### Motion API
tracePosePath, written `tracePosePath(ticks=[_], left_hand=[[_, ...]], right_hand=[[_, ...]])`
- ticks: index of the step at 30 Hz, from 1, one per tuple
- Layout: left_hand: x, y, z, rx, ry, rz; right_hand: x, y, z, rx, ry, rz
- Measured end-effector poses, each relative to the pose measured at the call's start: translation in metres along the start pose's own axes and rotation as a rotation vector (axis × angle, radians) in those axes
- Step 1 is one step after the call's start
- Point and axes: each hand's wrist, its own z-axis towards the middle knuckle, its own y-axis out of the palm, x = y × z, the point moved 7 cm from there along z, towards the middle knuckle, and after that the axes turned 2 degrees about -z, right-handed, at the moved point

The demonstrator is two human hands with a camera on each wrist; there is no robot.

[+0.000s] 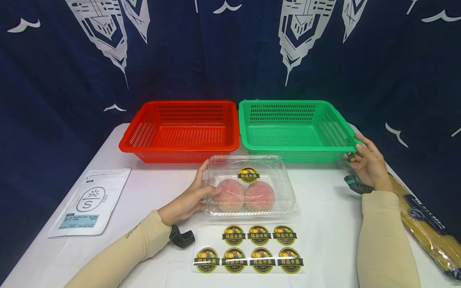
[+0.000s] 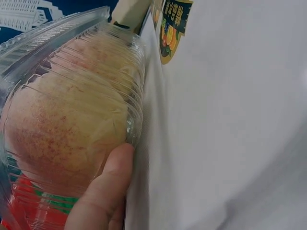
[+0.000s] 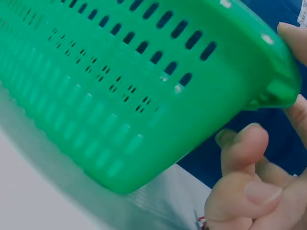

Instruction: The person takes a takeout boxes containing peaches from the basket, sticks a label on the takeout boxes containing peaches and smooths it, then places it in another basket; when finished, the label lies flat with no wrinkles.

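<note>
A clear plastic clamshell box (image 1: 288, 192) with two peaches (image 1: 260, 196) inside sits mid-table, a round black-and-gold fruit sticker (image 1: 248, 175) on its lid. My left hand (image 1: 187, 202) grips the box's left end. In the left wrist view its thumb (image 2: 112, 177) presses the ribbed wall beside a peach (image 2: 67, 129). At the green basket (image 1: 295, 153), my right hand (image 1: 371, 164) holds the near right corner. The right wrist view has fingers above and below the basket rim (image 3: 280, 72), with the thumb (image 3: 244, 196) bent below, off the basket.
Left of the green basket stands a red basket (image 1: 180, 150). Before the box lies a sheet of fruit stickers (image 1: 248, 250). A white pouch (image 1: 90, 204) lies at the left, and a long packet of yellowish strands (image 1: 425, 228) along the right edge. Dark blue cloth (image 1: 201, 52) hangs behind.
</note>
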Motion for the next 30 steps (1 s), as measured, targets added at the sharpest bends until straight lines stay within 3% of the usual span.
tracePosePath(ticks=[15,30], left_hand=[[0.008,0.009,-0.007,-0.015,-0.002,-0.034],[0.037,0.027,-0.025,-0.047,-0.004,-0.035]], right_hand=[[0.008,0.003,0.001,0.050,-0.067,0.068],[0.008,0.000,0.001,0.134,-0.087,-0.030]])
